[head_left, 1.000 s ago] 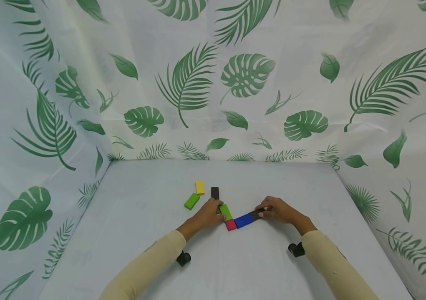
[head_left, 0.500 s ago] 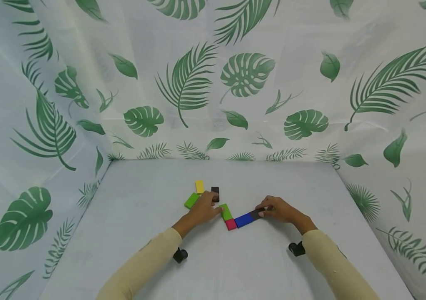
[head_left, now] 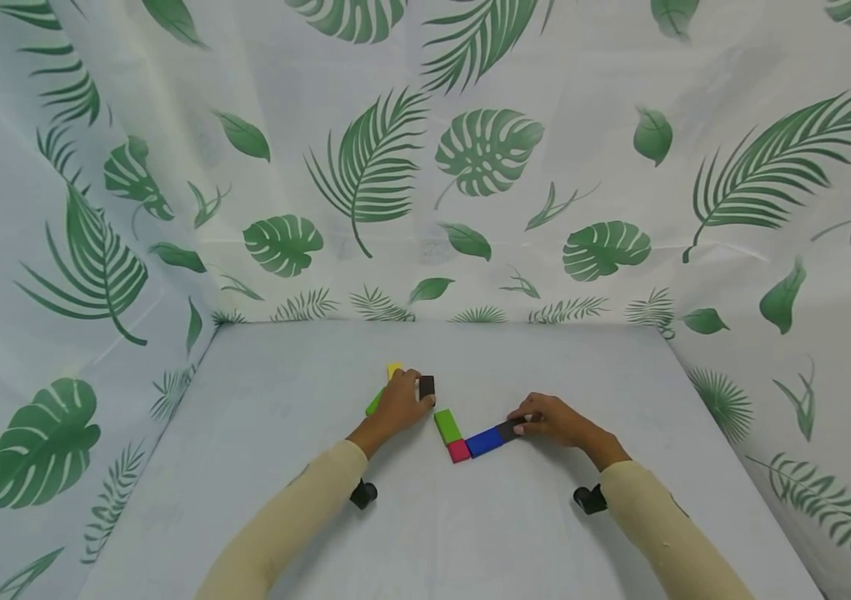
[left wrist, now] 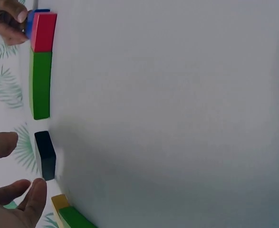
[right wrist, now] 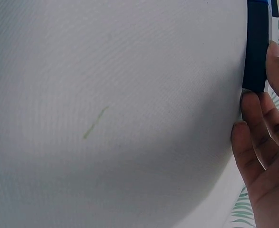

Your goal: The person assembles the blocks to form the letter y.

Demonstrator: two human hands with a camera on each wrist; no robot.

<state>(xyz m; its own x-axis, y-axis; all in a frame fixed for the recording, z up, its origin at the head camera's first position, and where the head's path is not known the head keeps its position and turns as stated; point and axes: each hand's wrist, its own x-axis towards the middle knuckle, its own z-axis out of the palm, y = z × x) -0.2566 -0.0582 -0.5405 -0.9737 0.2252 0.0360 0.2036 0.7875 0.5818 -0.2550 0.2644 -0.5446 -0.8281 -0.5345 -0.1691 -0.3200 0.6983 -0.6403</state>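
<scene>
The blue block (head_left: pixel 483 442) could be shoved into the red block (head_left: pixel 458 452) and the corner there skewed, should the outer black block (head_left: pixel 506 432) be pushed inward too hard by the right hand (head_left: pixel 556 419). Next out, the near green block (head_left: pixel 448 427) could be knocked askew by the thumb of the left hand (head_left: pixel 395 408), or by the inner black block (left wrist: pixel 45 156) if that were slid over the desk (head_left: pixel 470 533) carelessly. Farther off, the back green block (head_left: pixel 373 404) and the yellow block (head_left: pixel 393 368), both partly hidden by the left hand, could be nudged by its fingers, since very little room is left there.

The outer black block is set just to the left of the right hand and is pinched at its free end by the fingertips; its other end is butted against the blue block. The inner black block is placed ahead of the left hand, between spread thumb and fingers, and a little apart from the near green block. In the left wrist view it is not seen to be grasped: a gap is shown at the thumb, though whether it is touched by a fingertip cannot be told.
</scene>
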